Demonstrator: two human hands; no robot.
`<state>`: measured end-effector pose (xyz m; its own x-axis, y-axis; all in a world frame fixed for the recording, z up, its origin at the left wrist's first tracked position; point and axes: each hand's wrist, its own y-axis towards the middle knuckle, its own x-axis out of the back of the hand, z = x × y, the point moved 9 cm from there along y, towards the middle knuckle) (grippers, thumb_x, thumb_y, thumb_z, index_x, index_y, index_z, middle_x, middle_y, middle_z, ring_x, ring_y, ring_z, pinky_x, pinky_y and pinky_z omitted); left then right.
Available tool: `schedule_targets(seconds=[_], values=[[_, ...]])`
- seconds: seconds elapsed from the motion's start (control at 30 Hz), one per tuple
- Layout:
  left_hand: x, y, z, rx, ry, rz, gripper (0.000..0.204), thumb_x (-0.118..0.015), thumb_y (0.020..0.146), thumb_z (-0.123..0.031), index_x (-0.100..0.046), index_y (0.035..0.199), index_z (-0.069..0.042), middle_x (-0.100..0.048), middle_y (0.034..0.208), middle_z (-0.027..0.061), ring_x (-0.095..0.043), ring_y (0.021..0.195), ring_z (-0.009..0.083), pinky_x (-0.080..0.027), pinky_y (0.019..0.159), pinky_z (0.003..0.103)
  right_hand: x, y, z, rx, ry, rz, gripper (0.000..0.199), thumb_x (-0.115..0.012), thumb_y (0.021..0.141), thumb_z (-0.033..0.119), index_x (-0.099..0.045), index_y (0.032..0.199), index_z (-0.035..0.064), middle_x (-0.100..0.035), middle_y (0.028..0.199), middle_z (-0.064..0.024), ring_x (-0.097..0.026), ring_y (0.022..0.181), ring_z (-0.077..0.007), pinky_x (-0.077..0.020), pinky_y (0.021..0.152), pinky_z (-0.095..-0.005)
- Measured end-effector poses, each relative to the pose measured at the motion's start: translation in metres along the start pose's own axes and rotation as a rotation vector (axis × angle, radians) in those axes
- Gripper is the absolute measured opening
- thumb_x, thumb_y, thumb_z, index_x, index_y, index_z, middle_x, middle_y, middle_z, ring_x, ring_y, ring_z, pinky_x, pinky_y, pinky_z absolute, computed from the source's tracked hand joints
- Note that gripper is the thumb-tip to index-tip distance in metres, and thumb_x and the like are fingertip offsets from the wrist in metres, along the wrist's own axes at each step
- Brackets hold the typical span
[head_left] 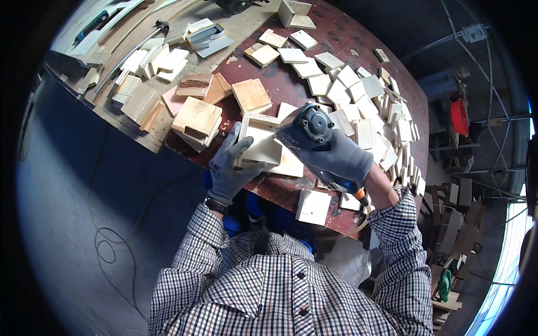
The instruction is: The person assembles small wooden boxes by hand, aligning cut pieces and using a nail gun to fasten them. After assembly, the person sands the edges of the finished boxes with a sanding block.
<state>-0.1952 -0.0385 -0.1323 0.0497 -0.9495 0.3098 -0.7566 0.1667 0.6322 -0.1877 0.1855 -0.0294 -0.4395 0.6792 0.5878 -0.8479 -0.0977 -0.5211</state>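
Centre of frame: left hand [231, 168] grips pale wooden frame [259, 143]; right hand [342, 159] clasps grey sander [309, 129] on dark red table [291, 92], wood squares [358, 112] scattered upper right.

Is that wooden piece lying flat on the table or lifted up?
Flat: the wooden piece lies on the table, left hand gripping its edge.

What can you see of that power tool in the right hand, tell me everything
The power tool is a compact handheld machine with a dark grey-blue body and a round black knob-like cap on top. A small orange part shows at its rear end near the wrist. It lies tilted across the pale wooden piece, its front end over the wood. The gloved right hand wraps it from behind; the gloved left hand steadies the wood, not the tool. Its underside and working face are hidden.
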Motion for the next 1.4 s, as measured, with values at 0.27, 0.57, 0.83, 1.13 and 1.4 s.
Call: schedule_targets(seconds=[0.27, 0.57, 0.83, 1.13, 1.4], values=[[0.000, -0.003, 0.001, 0.046, -0.042, 0.010, 0.082, -0.096, 0.078, -0.035, -0.054, 0.146, -0.015, -0.053, 0.155, 0.0294, -0.059, 0.138, 0.0461, -0.052, 0.114, 0.051, 0.003, 0.005, 0.005, 0.103, 0.038, -0.055, 0.034, -0.075, 0.089, 0.028, -0.077, 0.114, 0.0047, -0.078, 0.092, -0.0108, -0.073, 0.084, -0.0188, -0.0585, 0.085, -0.0346], [0.000, -0.002, -0.002, 0.032, -0.020, -0.010, 0.084, -0.098, 0.074, -0.027, -0.055, 0.145, -0.014, -0.060, 0.149, 0.0218, -0.062, 0.134, 0.0410, -0.053, 0.113, 0.050, -0.017, 0.006, 0.005, 0.055, 0.020, 0.037, 0.037, -0.074, 0.088, 0.034, -0.078, 0.104, 0.0005, -0.076, 0.079, -0.0100, -0.073, 0.073, -0.0193, -0.0590, 0.075, -0.0359], [0.004, 0.002, -0.004, 0.019, 0.024, -0.053, 0.078, -0.096, 0.076, -0.035, -0.061, 0.141, -0.010, -0.070, 0.129, 0.0143, -0.070, 0.119, 0.0344, -0.060, 0.100, 0.045, -0.036, 0.002, 0.046, 0.138, 0.051, 0.116, 0.038, -0.075, 0.091, 0.025, -0.074, 0.122, 0.0037, -0.079, 0.097, -0.0106, -0.072, 0.086, -0.0177, -0.0587, 0.085, -0.0344], [0.001, -0.003, -0.006, 0.030, 0.028, -0.002, 0.083, -0.099, 0.074, -0.028, -0.056, 0.142, -0.007, -0.068, 0.136, 0.0157, -0.066, 0.129, 0.0386, -0.056, 0.109, 0.048, -0.040, 0.000, 0.036, 0.078, -0.061, 0.108, 0.037, -0.075, 0.089, 0.031, -0.079, 0.110, 0.0010, -0.080, 0.095, -0.0196, -0.078, 0.087, -0.0275, -0.0610, 0.085, -0.0386], [0.001, -0.001, -0.003, -0.006, 0.017, -0.047, 0.083, -0.097, 0.076, -0.032, -0.055, 0.143, -0.006, -0.058, 0.151, 0.0230, -0.057, 0.142, 0.0394, -0.047, 0.120, 0.050, -0.041, -0.019, 0.045, 0.035, 0.040, 0.109, 0.031, -0.074, 0.089, 0.028, -0.077, 0.096, -0.0022, -0.072, 0.072, -0.0114, -0.070, 0.059, -0.0183, -0.0583, 0.056, -0.0338]])
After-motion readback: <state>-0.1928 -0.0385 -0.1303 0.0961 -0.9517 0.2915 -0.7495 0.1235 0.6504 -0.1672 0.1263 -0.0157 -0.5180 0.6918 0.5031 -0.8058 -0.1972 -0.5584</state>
